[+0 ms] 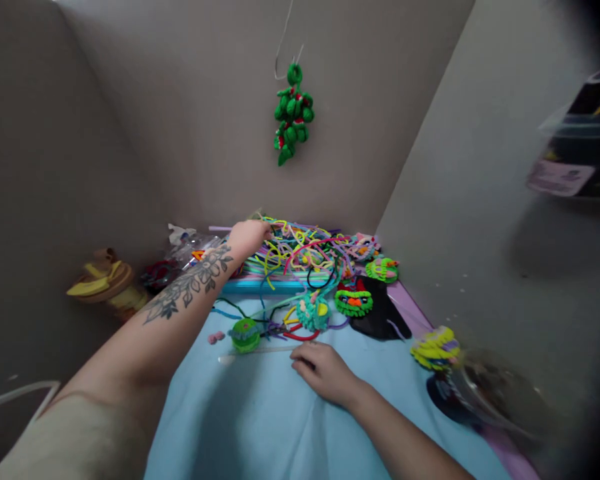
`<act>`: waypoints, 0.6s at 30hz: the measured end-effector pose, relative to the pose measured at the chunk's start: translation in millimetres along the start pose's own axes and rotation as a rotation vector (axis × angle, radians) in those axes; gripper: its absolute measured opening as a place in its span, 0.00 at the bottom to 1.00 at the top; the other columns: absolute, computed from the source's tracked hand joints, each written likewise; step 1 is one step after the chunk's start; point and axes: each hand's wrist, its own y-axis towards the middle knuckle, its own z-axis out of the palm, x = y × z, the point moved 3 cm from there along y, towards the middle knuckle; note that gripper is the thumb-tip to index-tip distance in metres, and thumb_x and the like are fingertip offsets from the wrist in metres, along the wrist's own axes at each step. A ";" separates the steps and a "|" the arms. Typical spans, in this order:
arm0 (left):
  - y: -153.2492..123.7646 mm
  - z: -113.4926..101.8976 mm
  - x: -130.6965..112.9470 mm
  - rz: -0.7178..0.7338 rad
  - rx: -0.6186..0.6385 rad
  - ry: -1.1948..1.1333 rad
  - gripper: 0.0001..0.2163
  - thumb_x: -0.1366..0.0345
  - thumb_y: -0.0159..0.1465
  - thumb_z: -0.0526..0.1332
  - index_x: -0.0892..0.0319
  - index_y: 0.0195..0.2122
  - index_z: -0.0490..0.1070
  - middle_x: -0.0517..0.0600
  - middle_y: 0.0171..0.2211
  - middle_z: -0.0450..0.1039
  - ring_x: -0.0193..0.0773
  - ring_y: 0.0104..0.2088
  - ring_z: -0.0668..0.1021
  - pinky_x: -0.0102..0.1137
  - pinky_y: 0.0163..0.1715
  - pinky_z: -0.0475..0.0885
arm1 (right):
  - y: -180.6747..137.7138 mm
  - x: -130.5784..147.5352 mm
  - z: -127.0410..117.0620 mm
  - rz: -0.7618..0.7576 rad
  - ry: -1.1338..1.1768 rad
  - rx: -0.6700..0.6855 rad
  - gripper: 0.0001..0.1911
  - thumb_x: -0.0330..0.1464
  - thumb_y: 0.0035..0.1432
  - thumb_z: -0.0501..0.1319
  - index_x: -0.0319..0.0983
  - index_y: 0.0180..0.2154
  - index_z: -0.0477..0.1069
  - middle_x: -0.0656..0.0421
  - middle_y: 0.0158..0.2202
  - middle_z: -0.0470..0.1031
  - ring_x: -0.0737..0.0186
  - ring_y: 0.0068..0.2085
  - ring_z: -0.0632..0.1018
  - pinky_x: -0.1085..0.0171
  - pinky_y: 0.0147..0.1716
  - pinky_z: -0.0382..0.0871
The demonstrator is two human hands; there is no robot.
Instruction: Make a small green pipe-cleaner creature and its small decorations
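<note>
Left hand (250, 239): stretched to the pile of fuzzy stems (305, 250) at the back; fingertips lost among the strands, so from where I stand I cannot tell whether they pinch one

Right hand (325, 373): low on the light-blue cloth (300, 427), fingers loosely curled, a dark gap beside the thumb; I cannot tell whether they press the clear strip (265, 350) near their tips

Hazard, tangling: stems loop over one another, so a tug on one could drag several across the blue tray (265, 287)

Hazard, brushing: the left forearm (180, 307), if lowered, might knock the green round piece (246, 339) or the small pink pieces (216, 338)

Hazard, rucking: the cloth is creased; a sliding right hand may bunch it and skew the strip

Materials: stems thin, plush, bendable by their look; green round piece squat and fuzzy; teal piece (313, 312) ruffled, with a yellow patch; bright green piece (354, 304) ridged, orange at the middle, beside flat black material (380, 313)
</note>
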 end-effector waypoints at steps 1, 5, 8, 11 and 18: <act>1.0 -5.4 -0.2 -0.007 -0.010 0.000 0.12 0.61 0.65 0.52 0.57 0.40 0.74 0.55 0.38 0.77 0.44 0.38 0.78 0.32 0.36 0.66 | 0.5 -1.0 -0.4 0.008 0.005 -0.002 0.07 0.28 0.57 0.57 0.39 0.36 0.73 0.57 0.33 0.78 0.62 0.36 0.77 0.65 0.37 0.69; -0.6 -30.0 4.5 -0.044 -0.061 0.021 0.13 0.64 0.65 0.50 0.57 0.40 0.74 0.55 0.39 0.76 0.43 0.41 0.77 0.33 0.38 0.66 | 1.1 -1.8 -2.9 0.028 0.014 -0.018 0.07 0.28 0.57 0.57 0.39 0.36 0.73 0.56 0.33 0.78 0.61 0.36 0.77 0.65 0.37 0.68; -9.0 -56.2 17.6 -0.140 -0.148 0.047 0.16 0.64 0.65 0.47 0.60 0.41 0.74 0.58 0.40 0.74 0.48 0.41 0.76 0.36 0.37 0.67 | 0.1 0.1 -3.5 0.015 0.020 -0.017 0.07 0.28 0.58 0.57 0.39 0.36 0.73 0.56 0.34 0.78 0.61 0.36 0.77 0.64 0.37 0.68; -30.3 -86.5 34.6 -0.293 -0.335 0.011 0.16 0.62 0.65 0.48 0.59 0.41 0.74 0.57 0.39 0.75 0.47 0.38 0.76 0.35 0.34 0.67 | -0.9 0.7 -3.5 0.008 0.050 -0.022 0.07 0.29 0.58 0.56 0.40 0.36 0.73 0.56 0.34 0.77 0.60 0.36 0.76 0.63 0.38 0.67; -121.2 -74.6 13.1 0.038 -0.163 -0.512 0.17 0.57 0.65 0.50 0.62 0.33 0.74 0.48 0.24 0.71 0.32 0.24 0.69 0.25 0.25 0.61 | -0.4 -4.3 -16.2 0.248 0.801 -0.298 0.26 0.50 0.54 0.60 0.42 0.49 0.65 0.61 0.27 0.70 0.68 0.22 0.67 0.68 0.22 0.62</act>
